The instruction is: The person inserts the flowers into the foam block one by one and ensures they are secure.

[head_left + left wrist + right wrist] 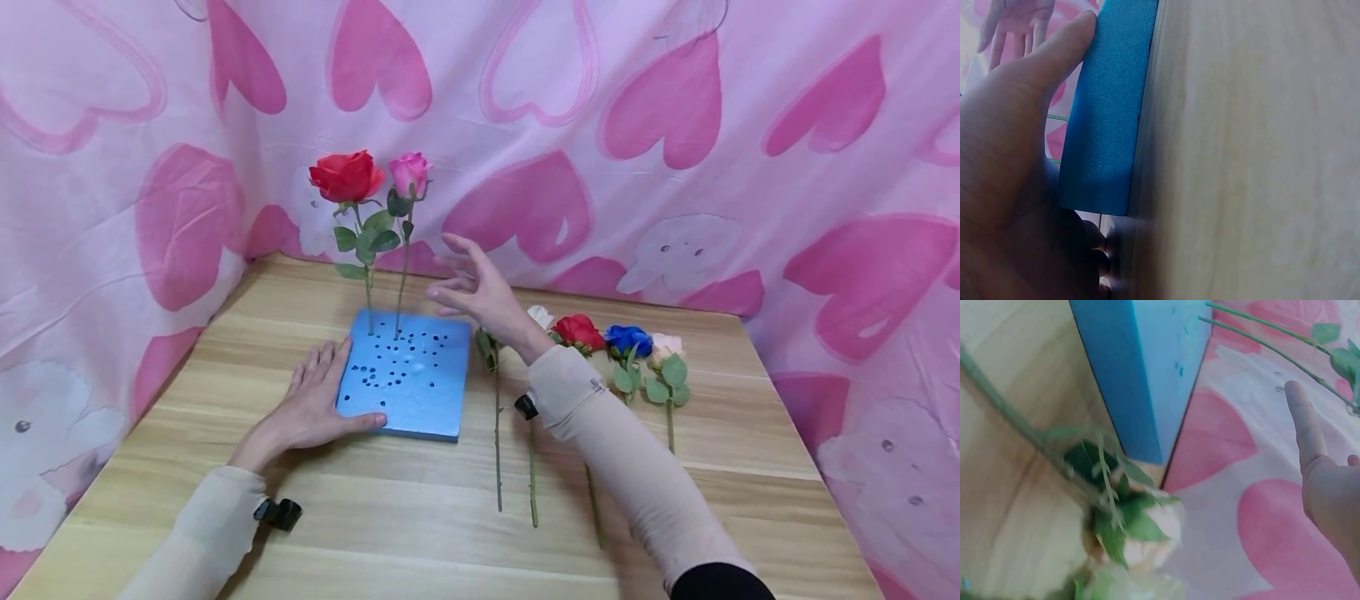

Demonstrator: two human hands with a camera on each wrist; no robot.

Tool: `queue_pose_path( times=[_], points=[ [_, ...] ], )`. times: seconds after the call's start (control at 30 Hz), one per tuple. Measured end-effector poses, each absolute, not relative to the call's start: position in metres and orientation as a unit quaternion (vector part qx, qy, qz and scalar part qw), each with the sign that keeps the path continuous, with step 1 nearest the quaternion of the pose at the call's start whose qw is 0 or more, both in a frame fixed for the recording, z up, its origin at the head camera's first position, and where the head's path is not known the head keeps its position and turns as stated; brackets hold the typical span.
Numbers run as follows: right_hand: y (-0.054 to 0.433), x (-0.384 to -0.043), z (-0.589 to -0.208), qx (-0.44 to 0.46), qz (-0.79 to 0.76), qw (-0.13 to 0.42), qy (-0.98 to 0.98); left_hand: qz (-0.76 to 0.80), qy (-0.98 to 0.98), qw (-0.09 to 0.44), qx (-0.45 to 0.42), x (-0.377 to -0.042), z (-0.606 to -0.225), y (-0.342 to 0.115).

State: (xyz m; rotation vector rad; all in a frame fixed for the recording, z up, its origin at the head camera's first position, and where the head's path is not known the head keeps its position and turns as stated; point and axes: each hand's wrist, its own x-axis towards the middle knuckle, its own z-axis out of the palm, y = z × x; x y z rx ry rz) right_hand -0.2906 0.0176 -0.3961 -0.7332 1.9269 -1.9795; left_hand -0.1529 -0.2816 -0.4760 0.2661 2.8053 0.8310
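A blue block (pixel 412 375) with many small holes lies on the table. A red rose (pixel 347 177) and a pink rose (pixel 409 174) stand upright in holes near its far edge. My left hand (pixel 311 408) rests against the block's near left corner, fingers stretched along its left side and thumb over the front edge. In the left wrist view the thumb (pixel 1063 53) lies along the block (pixel 1110 106). To the right of the standing stems, my right hand (pixel 487 296) is in the air with fingers spread and nothing in them; the right wrist view shows it apart from the stems (pixel 1272 353).
Right of the block lie several roses: a white one (pixel 538 317), a red one (pixel 577 332), a blue one (pixel 628 340) and a pale pink one (pixel 667 347). Their stems point toward the near edge. A pink heart-patterned cloth (pixel 660 192) hangs behind the wooden table (pixel 420 517).
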Motion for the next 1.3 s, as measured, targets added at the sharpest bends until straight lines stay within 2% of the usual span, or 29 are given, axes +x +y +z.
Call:
queue_pose_path(
  times=[0.63,0.93,1.3],
  points=[
    [0.103,-0.269,-0.367,-0.26,-0.639,0.083,0.719,0.288,0.947,0.097,0.1,-0.153,-0.477,-0.282],
    [0.145,-0.252,-0.356,-0.235,-0.641,0.076,0.726,0.29,0.947,0.099,0.101,-0.151,-0.475,-0.283],
    [0.204,-0.234,-0.356,-0.19,-0.634,0.032,0.749,0.288,0.947,0.097,0.107,-0.152,-0.476,-0.282]
  ],
)
